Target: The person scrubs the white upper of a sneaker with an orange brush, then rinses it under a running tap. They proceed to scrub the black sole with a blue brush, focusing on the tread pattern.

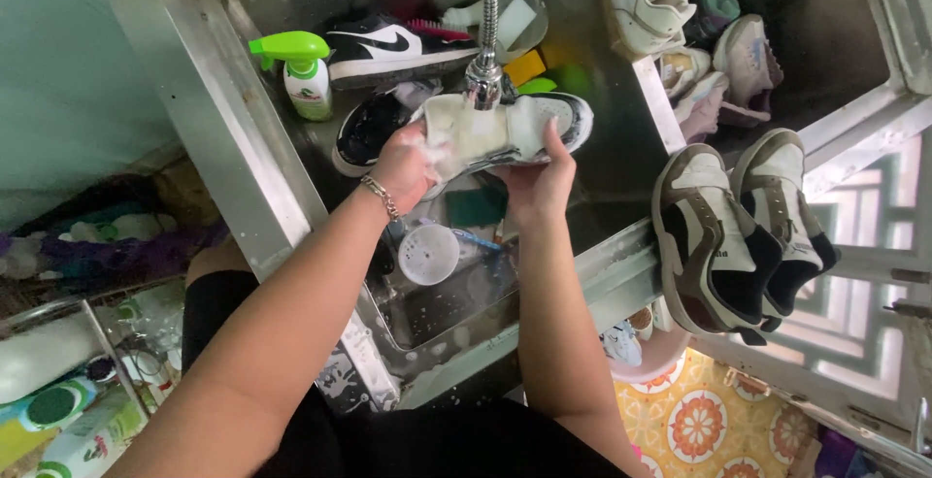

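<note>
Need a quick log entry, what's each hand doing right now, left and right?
Left hand: closed on the heel end of the soapy white sneaker under the tap.
Right hand: closed on the same sneaker, supporting its middle from below.

Steel sink [291, 187]: sneakers [393, 49], spray bottle [306, 78]

Steel sink [243, 163] is landmark. Green-capped spray bottle [305, 74] at its left wall, black-and-white sneaker [393, 48] lying just right of bottle. Brown-and-white sneaker pair [743, 230] propped on sink's right rim (toes pointing down). Pale shoes [714, 56] heaped beyond right wall. Round white lid [428, 254] low inside.
</note>
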